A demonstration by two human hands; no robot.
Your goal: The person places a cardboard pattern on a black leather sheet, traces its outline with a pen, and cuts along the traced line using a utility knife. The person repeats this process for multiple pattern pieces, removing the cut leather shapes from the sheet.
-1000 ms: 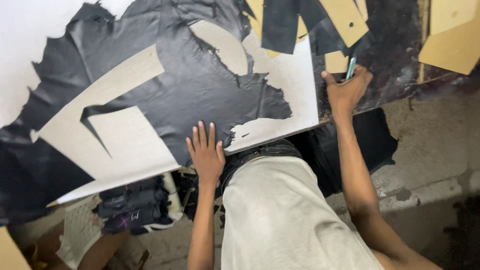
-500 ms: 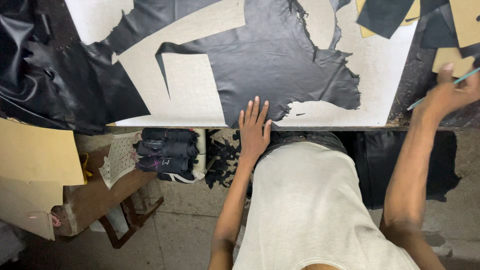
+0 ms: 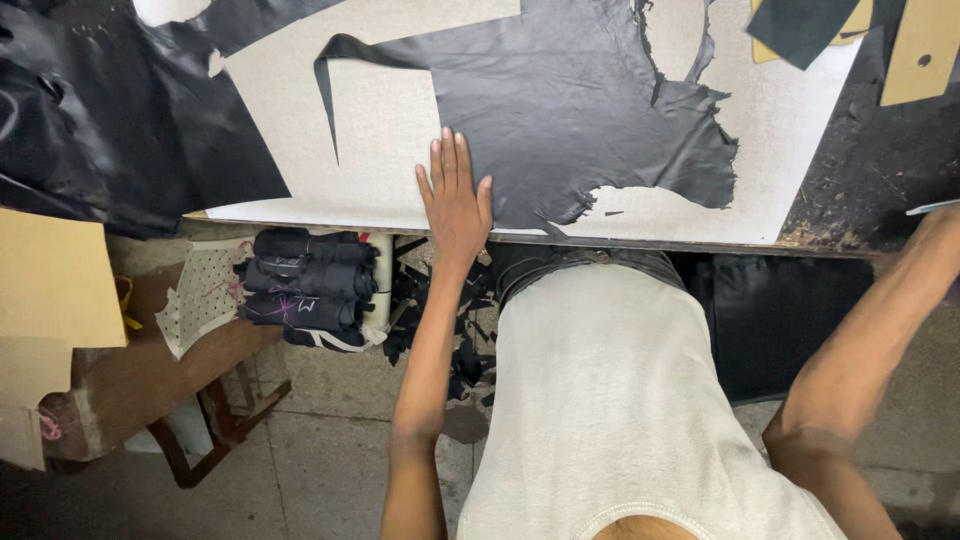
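- Since earlier: right arm swung out; its hand now out of frame, grip can't tell.
- Left hand (image 3: 455, 200) flat, fingers together, holding nothing, pressing black leather hide (image 3: 560, 110) on white cutting board (image 3: 790, 130).
- Progress: hide notched at left edge, bulk uncut.

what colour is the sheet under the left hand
Black: the leather sheet under the left hand is dark and slightly glossy, seen in the head view.

Tan card templates (image 3: 918, 50) top right, black rolled bundles (image 3: 305, 280) on wooden stool (image 3: 215, 400), perforated white piece (image 3: 200, 300) beside them, scraps (image 3: 440, 300) on floor.
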